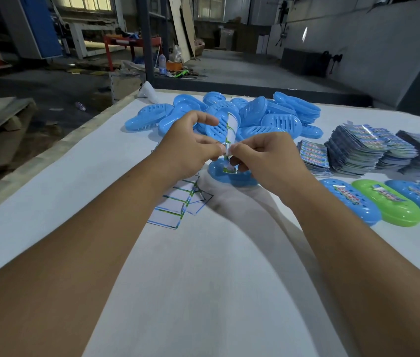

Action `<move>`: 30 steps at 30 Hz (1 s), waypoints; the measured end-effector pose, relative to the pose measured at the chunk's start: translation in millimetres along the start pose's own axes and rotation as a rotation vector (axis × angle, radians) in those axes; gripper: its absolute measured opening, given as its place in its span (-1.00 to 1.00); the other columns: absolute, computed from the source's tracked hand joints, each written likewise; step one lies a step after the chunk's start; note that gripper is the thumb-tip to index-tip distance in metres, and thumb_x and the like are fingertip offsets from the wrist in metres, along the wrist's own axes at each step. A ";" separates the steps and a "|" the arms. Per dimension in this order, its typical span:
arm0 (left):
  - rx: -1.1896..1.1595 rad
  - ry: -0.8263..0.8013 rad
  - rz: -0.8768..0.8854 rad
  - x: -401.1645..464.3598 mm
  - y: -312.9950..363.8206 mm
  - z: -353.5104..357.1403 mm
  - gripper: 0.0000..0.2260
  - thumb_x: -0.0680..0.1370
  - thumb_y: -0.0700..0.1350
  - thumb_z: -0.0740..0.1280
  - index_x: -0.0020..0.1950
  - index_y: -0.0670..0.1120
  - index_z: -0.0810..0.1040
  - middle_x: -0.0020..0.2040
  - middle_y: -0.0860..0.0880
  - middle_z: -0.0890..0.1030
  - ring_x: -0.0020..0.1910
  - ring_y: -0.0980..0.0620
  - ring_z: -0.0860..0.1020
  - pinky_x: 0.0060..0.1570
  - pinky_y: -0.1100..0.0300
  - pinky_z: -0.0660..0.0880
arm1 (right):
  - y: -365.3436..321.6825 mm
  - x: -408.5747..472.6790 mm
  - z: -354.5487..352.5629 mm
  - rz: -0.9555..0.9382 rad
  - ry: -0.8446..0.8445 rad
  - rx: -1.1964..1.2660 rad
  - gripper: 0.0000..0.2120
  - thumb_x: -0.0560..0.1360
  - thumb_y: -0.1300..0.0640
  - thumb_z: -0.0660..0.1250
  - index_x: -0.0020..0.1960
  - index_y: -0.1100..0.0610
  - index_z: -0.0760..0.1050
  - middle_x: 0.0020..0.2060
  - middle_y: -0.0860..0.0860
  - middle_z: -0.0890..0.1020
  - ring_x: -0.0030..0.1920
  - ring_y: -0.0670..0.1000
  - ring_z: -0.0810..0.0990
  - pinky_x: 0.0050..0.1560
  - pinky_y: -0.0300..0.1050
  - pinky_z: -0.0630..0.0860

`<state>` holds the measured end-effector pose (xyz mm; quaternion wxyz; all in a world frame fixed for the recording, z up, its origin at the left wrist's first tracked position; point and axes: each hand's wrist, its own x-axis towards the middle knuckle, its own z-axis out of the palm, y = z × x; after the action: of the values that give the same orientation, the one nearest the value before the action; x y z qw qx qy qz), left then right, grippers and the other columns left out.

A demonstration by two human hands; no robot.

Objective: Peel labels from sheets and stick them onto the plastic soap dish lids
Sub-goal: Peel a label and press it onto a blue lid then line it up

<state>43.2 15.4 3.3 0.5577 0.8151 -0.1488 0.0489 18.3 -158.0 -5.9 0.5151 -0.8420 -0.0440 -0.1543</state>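
Both hands meet above the middle of the white table (203,266). My left hand (191,145) pinches a curled label sheet (231,130) that stands upright between the hands. My right hand (268,155) pinches the sheet's lower part, where a label edge curls by its fingertips. Directly under the hands lies a blue soap dish lid (229,175), partly hidden. A heap of blue lids (255,117) sits behind the hands.
Used backing sheets (178,204) lie under my left wrist. Stacks of label sheets (358,150) fill the right side. In front of them stand labelled lids, blue (348,202) and green (386,204). The table's left edge (49,163) drops to the workshop floor.
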 end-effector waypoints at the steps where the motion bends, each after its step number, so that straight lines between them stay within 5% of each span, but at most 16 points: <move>1: 0.000 0.011 -0.010 0.1 0.1 0.3 -0.66 0.48 -0.13 0.51 0.12 0.14 0.45 -0.23 0.13 0.72 -0.25 0.25 0.65 -0.14 0.24 0.48 | 0.5 0.6 -0.4 0.006 0.006 -0.011 -0.79 0.48 0.08 0.42 -0.27 0.13 0.70 -0.32 0.11 0.72 -0.34 -0.04 0.57 -0.23 -0.10 0.50; 10: 0.032 0.104 -0.075 2.4 -1.9 -1.6 -0.69 0.46 -0.13 0.50 0.03 0.14 0.44 -0.26 0.11 0.71 -0.32 0.27 0.61 -0.28 0.28 0.44 | 7.3 6.0 -5.8 0.043 0.049 -0.076 -0.76 0.51 0.06 0.38 -0.25 0.14 0.71 -0.31 0.17 0.69 -0.44 -0.05 0.41 -0.38 -0.17 0.36; 15: 0.094 0.142 -0.099 3.4 -2.9 -3.8 -0.71 0.47 -0.14 0.47 -0.01 0.14 0.43 -0.16 -0.05 0.71 -0.31 0.16 0.58 -0.48 0.43 0.43 | 9.6 7.6 -8.4 0.043 0.062 -0.093 -0.74 0.51 0.10 0.37 -0.32 0.09 0.69 -0.34 0.19 0.67 -0.43 -0.03 0.42 -0.43 -0.22 0.33; 21: 0.190 0.166 -0.087 4.3 -6.0 -3.7 -0.74 0.49 -0.15 0.42 -0.03 0.14 0.39 -0.12 -0.06 0.72 -0.34 0.09 0.54 -0.30 0.12 0.55 | 13.5 10.3 -8.7 0.070 0.081 -0.126 -0.76 0.49 0.11 0.35 -0.30 0.15 0.67 -0.27 0.20 0.70 -0.36 0.04 0.51 -0.31 -0.09 0.42; 30: 0.300 0.221 -0.045 5.2 -9.0 -4.5 -0.77 0.52 -0.18 0.35 0.02 0.12 0.39 -0.17 0.00 0.64 -0.24 0.09 0.54 -0.27 0.17 0.46 | 13.2 11.1 -11.7 0.107 0.125 -0.202 -0.73 0.49 0.12 0.32 -0.31 0.16 0.67 -0.42 0.07 0.65 -0.55 -0.08 0.37 -0.41 -0.21 0.37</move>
<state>51.2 21.7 -1.8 0.4437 0.8820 -0.0595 0.1472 29.5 -175.4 -8.9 0.4370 -0.8794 0.0488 -0.1824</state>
